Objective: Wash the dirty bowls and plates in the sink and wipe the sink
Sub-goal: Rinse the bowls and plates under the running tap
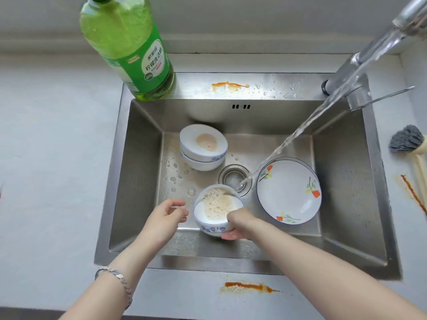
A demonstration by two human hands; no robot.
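The right hand (233, 225) grips the foamy bowl (217, 210) low in the sink (138, 181); the left hand (167, 213), loosely open, hovers at its 9 o'clock. The water stream (288, 139) lands at the bowl's 1 o'clock, nearer the right hand.

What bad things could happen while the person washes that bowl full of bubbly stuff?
The right hand holds the foamy bowl tilted by its wet rim, so it might slip and knock the sink floor. The water stream lands by the drain, missing the bowl, so water may be wasted. Two stacked bowls sit tilted and could slide if bumped.
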